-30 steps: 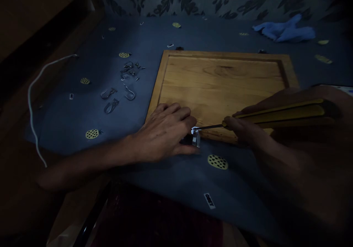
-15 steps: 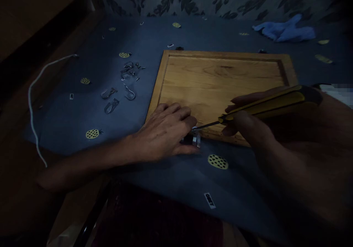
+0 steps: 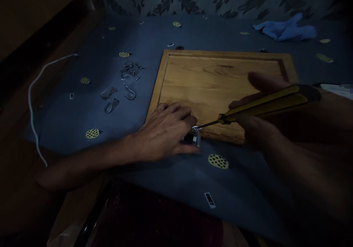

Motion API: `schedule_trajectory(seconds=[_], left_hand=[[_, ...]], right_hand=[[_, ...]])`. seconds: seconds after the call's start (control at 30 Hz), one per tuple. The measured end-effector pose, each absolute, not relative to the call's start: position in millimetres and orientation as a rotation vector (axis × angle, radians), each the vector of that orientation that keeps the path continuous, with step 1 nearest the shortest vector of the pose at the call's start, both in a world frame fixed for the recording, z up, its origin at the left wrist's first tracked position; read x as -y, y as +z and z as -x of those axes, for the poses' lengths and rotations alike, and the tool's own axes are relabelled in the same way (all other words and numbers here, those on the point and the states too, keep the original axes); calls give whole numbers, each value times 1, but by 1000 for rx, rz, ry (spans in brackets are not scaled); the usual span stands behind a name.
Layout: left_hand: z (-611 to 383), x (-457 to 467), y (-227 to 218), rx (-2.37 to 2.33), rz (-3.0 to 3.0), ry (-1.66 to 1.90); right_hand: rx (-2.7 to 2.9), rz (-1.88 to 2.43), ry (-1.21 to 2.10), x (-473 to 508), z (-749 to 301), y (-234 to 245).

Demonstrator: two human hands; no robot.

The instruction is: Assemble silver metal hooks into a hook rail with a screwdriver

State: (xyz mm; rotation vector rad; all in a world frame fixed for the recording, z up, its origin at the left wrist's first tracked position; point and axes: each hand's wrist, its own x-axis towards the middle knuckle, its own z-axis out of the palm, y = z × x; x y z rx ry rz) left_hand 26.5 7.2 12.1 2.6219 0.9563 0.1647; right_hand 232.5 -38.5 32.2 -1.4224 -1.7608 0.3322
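A wooden board (image 3: 209, 81) with a raised frame lies on the dark blue tablecloth. At its near edge my left hand (image 3: 168, 133) rests with bent fingers on the wood and the thumb below, gripping a shiny metal hook (image 3: 195, 139) partly hidden by the fingers. My right hand (image 3: 278, 129) holds a screwdriver (image 3: 264, 101) by its yellow and black handle, some fingers raised off it. The screwdriver's tip meets the upper end of the hook; any screw there is too small to make out.
Several loose metal hooks (image 3: 111, 106) and small screws (image 3: 137, 78) lie left of the board. A white cable (image 3: 31, 107) runs along the table's left side. A blue cloth (image 3: 285, 28) is crumpled at the back right. Two small dark pieces (image 3: 179, 48) show at the board's far edge.
My right hand's fingers have loosened and spread, the upper ones lifting away from the handle. The screwdriver's tip stays at the hook. My left hand is nearly still.
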Motion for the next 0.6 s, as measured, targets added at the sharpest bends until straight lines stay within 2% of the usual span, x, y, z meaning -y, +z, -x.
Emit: schedule_trajectory(seconds=[0.13, 0.43, 0.6], left_hand=[[-27, -7, 12, -961, -2616, 164], [-27, -7, 12, -956, -2622, 176], [-27, -7, 10, -957, -2624, 170]], right_hand=[[1738, 1251, 540, 34, -236, 31], [1666, 1348, 550, 35, -230, 32], [1669, 1435, 403, 34, -233, 30]])
